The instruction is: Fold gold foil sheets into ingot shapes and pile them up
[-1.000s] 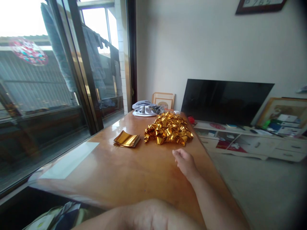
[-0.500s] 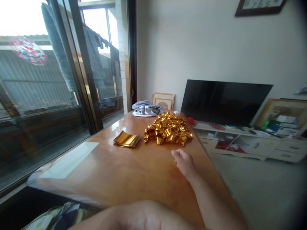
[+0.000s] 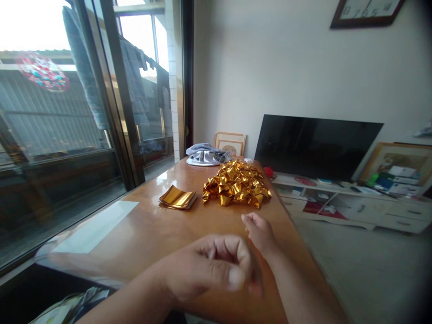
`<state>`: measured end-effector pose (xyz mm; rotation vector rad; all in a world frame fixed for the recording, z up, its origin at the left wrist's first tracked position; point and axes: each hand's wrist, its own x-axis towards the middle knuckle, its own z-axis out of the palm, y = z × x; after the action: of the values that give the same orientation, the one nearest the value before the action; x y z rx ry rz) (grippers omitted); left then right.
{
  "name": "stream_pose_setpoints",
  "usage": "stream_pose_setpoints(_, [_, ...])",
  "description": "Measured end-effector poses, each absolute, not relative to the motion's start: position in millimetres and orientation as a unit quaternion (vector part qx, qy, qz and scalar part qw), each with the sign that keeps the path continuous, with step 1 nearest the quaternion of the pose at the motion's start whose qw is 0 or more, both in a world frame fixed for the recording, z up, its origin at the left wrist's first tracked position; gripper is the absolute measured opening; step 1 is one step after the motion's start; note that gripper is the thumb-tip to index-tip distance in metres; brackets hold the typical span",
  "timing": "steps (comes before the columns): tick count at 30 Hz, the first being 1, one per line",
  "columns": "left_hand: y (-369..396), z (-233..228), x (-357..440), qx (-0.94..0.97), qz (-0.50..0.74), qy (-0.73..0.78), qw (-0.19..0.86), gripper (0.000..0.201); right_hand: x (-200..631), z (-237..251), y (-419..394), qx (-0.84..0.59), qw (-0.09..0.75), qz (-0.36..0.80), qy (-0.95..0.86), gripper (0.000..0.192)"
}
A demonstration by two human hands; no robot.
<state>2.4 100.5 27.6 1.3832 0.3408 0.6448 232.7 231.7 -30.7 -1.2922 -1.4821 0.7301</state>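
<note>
My left hand (image 3: 216,265) is in the near foreground above the wooden table. Its fingers are curled inward, with the thumb bent below them, and nothing shows in its grasp. Farther forward on the right, my right hand (image 3: 258,229) is closed in a loose fist, and I see nothing in it. Just beyond it rises a heap of folded shiny gold paper pieces (image 3: 238,184). To the left of that heap, a stack of gold foil sheets (image 3: 177,198) lies slightly curled on the table. Neither hand touches the gold paper.
The glossy wooden table (image 3: 151,229) bears a pale sheet (image 3: 97,227) at its left edge and a bundle of cloth (image 3: 206,154) at its far end. A television (image 3: 317,146) stands on a white cabinet (image 3: 374,209) to the right. Glass doors line the left.
My left hand has risen into view and curled its fingers; before, mostly the wrist and forearm showed at the bottom. My right hand has stayed nearly still. The gold paper looks unchanged.
</note>
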Motion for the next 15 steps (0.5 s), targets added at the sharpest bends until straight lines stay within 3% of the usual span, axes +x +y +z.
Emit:
stream_pose_setpoints(3, [164,82,25,0.669,0.341,0.289,0.593,0.028,233,-31,233,-0.543,0.488,0.3,-0.613,0.042])
stream_pose_setpoints(8, [234,17,0,0.68,0.308,0.626,0.226,0.022,234,-34,235,-0.539,0.49,0.298,-0.617,0.042])
stream_pose_setpoints(11, [262,-7,-16,0.669,0.27,0.674,0.159,0.016,233,-36,236,-0.535,0.491,0.306,-0.616,0.041])
stream_pose_setpoints(15, [279,-7,-18,0.677,0.223,0.694,0.099,0.025,232,-36,237,-0.527,0.489,0.316,-0.619,0.04])
